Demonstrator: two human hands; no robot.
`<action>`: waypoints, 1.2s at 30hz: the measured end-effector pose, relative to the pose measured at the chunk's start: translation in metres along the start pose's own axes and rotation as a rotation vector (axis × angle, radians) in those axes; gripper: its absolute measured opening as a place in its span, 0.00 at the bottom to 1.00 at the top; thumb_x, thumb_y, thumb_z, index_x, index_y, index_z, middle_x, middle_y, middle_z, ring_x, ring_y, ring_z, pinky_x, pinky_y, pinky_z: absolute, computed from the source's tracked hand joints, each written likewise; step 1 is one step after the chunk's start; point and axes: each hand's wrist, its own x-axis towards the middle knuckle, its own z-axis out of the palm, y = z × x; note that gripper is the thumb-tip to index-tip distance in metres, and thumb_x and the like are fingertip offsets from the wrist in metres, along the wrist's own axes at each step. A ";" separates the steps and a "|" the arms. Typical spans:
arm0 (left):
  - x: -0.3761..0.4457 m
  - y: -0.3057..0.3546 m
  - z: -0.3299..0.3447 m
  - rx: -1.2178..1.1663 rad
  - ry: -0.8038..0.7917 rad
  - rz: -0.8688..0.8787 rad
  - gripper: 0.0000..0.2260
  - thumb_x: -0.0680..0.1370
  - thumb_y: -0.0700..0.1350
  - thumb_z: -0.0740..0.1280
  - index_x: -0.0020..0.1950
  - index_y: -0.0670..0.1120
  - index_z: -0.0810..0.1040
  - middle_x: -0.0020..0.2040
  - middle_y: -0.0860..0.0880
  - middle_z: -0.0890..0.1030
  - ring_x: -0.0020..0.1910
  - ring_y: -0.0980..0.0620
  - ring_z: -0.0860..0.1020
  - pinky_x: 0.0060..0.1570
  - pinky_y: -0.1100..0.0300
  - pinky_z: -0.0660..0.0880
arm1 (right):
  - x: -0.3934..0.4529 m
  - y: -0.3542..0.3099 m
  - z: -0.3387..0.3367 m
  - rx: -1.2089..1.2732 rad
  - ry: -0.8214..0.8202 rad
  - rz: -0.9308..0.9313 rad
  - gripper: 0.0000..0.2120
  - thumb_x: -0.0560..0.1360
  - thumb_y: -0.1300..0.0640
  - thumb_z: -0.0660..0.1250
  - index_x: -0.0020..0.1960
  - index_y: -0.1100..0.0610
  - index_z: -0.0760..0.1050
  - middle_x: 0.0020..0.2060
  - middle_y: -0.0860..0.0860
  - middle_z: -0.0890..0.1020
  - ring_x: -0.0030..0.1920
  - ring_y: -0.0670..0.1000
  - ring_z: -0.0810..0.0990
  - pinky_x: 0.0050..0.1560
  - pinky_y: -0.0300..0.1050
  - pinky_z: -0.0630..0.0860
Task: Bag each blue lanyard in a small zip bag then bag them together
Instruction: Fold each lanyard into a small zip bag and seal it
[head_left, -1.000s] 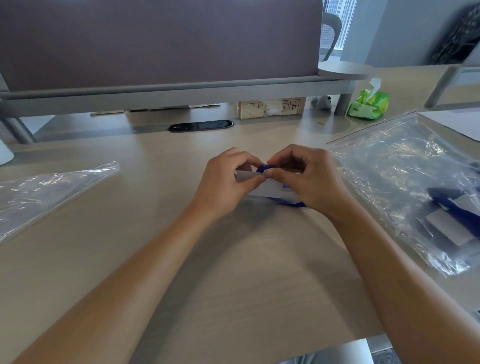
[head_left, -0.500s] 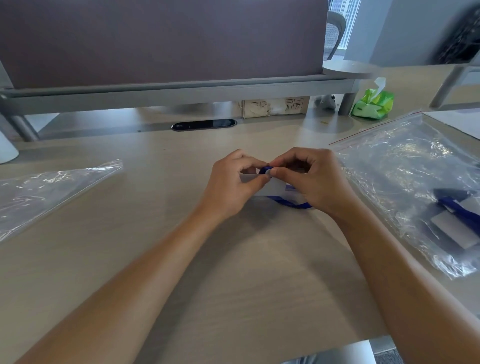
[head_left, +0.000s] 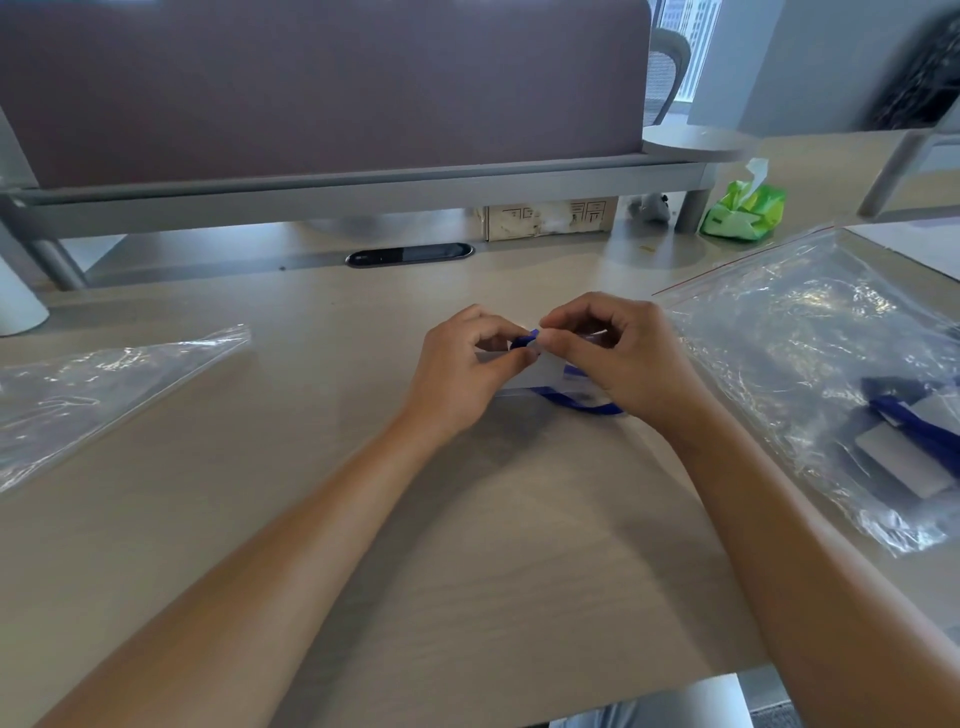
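Note:
At the middle of the desk a small zip bag (head_left: 540, 371) lies flat, partly hidden under my fingers. A blue lanyard (head_left: 582, 402) sits in and around it, with a loop showing below the bag and a tip poking up at the bag's mouth. My left hand (head_left: 462, 369) pinches the bag's top edge. Right beside it, my right hand (head_left: 618, 358) pinches the lanyard's tip at that same opening. To the right, a large clear zip bag (head_left: 810, 338) holds another bagged blue lanyard (head_left: 919, 426).
Another clear plastic bag (head_left: 104, 384) lies at the left. A green tissue pack (head_left: 743, 208), a small cardboard box (head_left: 550, 218) and a black cable slot (head_left: 410, 254) sit at the back under a grey shelf. The desk's front edge runs just below my forearms.
Both hands stay at the small bag's mouth with only slight finger shifts. The camera view has drifted a little.

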 end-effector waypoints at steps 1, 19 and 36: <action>0.001 0.001 -0.002 0.005 0.010 -0.009 0.05 0.76 0.45 0.76 0.51 0.49 0.87 0.45 0.50 0.81 0.45 0.51 0.80 0.44 0.58 0.77 | 0.000 -0.001 0.000 -0.003 0.016 0.015 0.04 0.78 0.52 0.74 0.51 0.50 0.85 0.43 0.43 0.86 0.45 0.42 0.84 0.46 0.37 0.80; 0.042 0.066 -0.057 -0.347 -0.128 -0.130 0.07 0.75 0.44 0.76 0.51 0.45 0.87 0.51 0.45 0.87 0.56 0.43 0.83 0.61 0.47 0.78 | -0.005 -0.007 0.015 0.258 -0.279 0.252 0.18 0.84 0.45 0.58 0.60 0.53 0.82 0.52 0.45 0.83 0.53 0.50 0.80 0.64 0.46 0.70; 0.050 0.035 -0.050 0.239 0.128 0.255 0.03 0.78 0.42 0.73 0.49 0.44 0.86 0.43 0.49 0.80 0.42 0.52 0.78 0.43 0.53 0.78 | -0.008 -0.012 0.026 -0.088 -0.129 0.113 0.11 0.86 0.56 0.57 0.49 0.51 0.75 0.33 0.51 0.75 0.32 0.49 0.72 0.34 0.45 0.70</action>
